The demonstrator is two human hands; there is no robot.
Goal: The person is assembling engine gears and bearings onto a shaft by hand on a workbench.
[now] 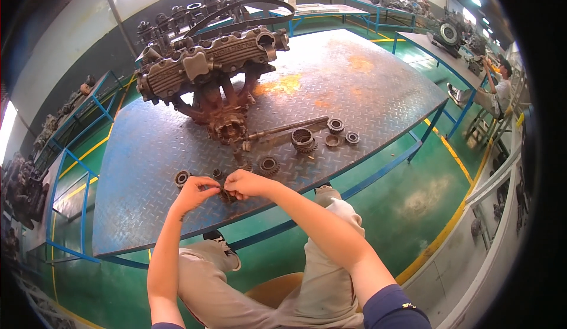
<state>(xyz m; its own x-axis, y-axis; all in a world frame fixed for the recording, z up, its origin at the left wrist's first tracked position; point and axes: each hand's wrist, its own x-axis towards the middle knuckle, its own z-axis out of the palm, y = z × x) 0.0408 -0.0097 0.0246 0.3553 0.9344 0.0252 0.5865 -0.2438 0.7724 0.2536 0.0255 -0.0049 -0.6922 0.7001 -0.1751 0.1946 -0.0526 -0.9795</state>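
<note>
My left hand (198, 193) and my right hand (248, 185) meet near the front edge of a metal workbench (147, 211). Thumb and fingers of both are pinched together, and whatever is between the fingertips is too small to name. Just under them is a dark toothed metal part (227, 196), partly covered by my fingers. A small dark metal piece (217, 174) stands right behind the fingertips. Beside my left hand lies a round gear (182, 178). Another gear (269, 165) rests beyond my right wrist.
A large engine (207, 69) stands on the bench's far left. Right of it lie a long shaft (286, 128), a big ring-shaped gear (304, 140), two smaller gears (335, 126) and a flat ring (332, 141). Another person (499, 87) sits at a bench to the right.
</note>
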